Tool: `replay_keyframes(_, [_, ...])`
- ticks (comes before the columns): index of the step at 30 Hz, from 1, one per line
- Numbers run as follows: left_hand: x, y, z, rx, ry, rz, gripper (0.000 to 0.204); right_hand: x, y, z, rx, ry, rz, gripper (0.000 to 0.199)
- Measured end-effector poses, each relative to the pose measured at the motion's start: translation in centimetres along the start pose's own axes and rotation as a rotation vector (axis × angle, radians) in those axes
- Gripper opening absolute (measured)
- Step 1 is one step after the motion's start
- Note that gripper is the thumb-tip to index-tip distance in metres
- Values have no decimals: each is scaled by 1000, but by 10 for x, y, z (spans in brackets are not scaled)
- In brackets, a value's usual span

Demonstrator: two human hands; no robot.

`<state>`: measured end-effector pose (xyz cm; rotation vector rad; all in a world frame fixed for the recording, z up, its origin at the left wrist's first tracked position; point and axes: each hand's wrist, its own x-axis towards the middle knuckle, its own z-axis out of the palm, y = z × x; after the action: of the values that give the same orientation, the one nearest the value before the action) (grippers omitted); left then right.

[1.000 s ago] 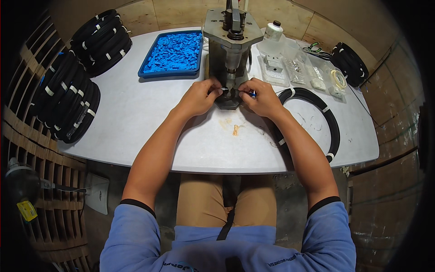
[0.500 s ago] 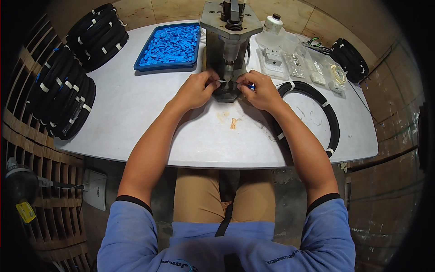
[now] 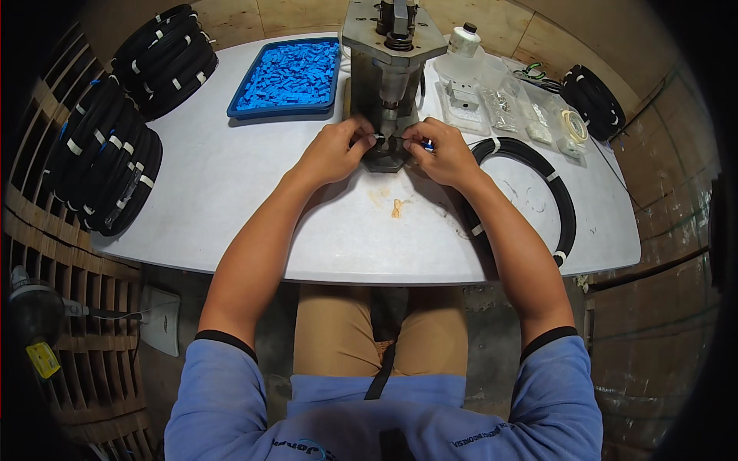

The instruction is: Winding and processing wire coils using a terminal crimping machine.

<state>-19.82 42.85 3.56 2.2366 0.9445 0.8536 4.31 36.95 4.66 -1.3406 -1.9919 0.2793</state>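
Both my hands work low at the front of a metal press, one on each side of its vertical ram. My left hand is closed, pinching a small pale piece at the press's lower tool. On the other side my right hand is closed with thumb and forefinger on what looks like a thin dark cable end. A small blue connector piece shows between its fingers. Beside my right forearm lies a coil of black cable bound with white tape. The fingertips hide most of the contact spot.
A dark blue tray full of small blue pieces stands left of the press. Black cable coils are stacked at the left. Toward the right are a white bottle, clear bags of small parts, a tape roll and another coil.
Both hands keep almost the same place and grip at the press. The pale piece at my left fingertips shows slightly less; otherwise only a tiny shift of the view is seen.
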Motion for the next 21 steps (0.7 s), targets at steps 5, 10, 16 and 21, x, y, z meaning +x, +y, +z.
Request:
replay_keyframes(5, [1, -1, 0, -36, 4, -11, 20, 0, -1, -1, -8, 5, -19, 16])
replay_keyframes(10, [0, 1, 0, 2, -3, -11, 20, 0, 2, 2, -14, 21, -39, 15])
replay_keyframes(16, [-1, 1, -1, 22, 1, -1, 20, 0, -2, 0, -9, 6, -18, 14])
replay_keyframes(21, [0, 2, 0, 29, -4, -5, 20, -1, -1, 0, 7, -6, -11, 14])
